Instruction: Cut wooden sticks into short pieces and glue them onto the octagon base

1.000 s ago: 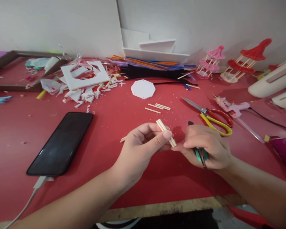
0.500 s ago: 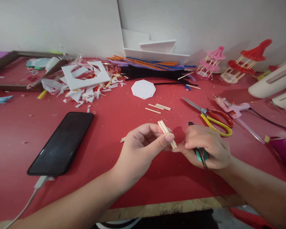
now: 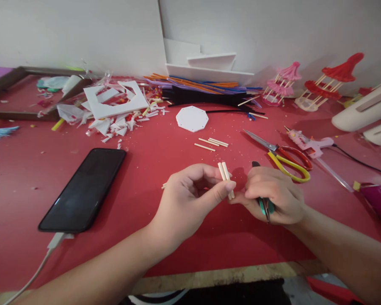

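Note:
My left hand (image 3: 190, 199) pinches a small bundle of short pale wooden sticks (image 3: 226, 178) between thumb and fingers, above the red table (image 3: 152, 169). My right hand (image 3: 273, 195) is closed round small green-handled cutters (image 3: 265, 205), whose dark tip pokes out above the knuckles. Its fingertips touch the lower ends of the sticks. Both hands meet near the middle of the table, a little towards the front edge.
A black phone (image 3: 84, 188) on a white cable lies left. Loose sticks (image 3: 211, 144), a white octagon (image 3: 192, 118), red-and-yellow scissors (image 3: 282, 154) and a pink glue gun (image 3: 307, 144) lie beyond. Foam scraps (image 3: 114, 106), pipe cleaners (image 3: 206, 91) and small stick pagodas (image 3: 327, 82) line the back.
The bundle of sticks has turned more upright in my left hand. Both hands stay in nearly the same place.

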### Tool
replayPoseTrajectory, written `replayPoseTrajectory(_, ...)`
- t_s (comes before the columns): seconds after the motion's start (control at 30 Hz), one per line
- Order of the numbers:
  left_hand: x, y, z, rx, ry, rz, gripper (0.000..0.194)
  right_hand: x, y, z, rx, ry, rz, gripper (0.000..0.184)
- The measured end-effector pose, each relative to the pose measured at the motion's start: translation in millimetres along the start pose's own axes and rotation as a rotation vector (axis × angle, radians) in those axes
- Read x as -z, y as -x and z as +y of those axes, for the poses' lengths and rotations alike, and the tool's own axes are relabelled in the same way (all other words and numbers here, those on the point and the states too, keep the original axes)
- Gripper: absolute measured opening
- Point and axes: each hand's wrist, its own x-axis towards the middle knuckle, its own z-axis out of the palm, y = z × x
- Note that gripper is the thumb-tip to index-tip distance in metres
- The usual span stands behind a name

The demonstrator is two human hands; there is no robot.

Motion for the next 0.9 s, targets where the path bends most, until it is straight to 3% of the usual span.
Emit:
replayPoseTrajectory(0.47, 1.0, -1.2, -1.2, -0.013, -0.055, -0.009, 0.008, 0.8, -2.2, 0.4, 0.001, 0.028, -0.009, 0.021)
replayPoseTrajectory(0.63, 6.7, -5.4, -7.0, 0.009, -0.135, -0.077, 0.009, 4.2, -3.5, 3.2, -0.082, 0.123, -0.106, 0.055)
replayPoseTrajectory(0.7, 7.9, -7.2, -6.7, 0.013, -0.151, -0.101, 0.01, 5.6, -3.3, 4.1, -0.059, 0.149, -0.123, 0.06)
replayPoseTrajectory(0.8, 11.2, -10.7, 1.0, 0.041, -0.146, -0.14, 0.013, 6.8, -3.3, 4.0, -0.09, 0.143, -0.13, 0.057)
replayPoseTrajectory(0.9, 23.3, -18.1, 14.3, -0.02, -0.25, -0.068, 0.016, 6.6, -3.5, 2.9, -0.156, 0.11, -0.123, 0.043)
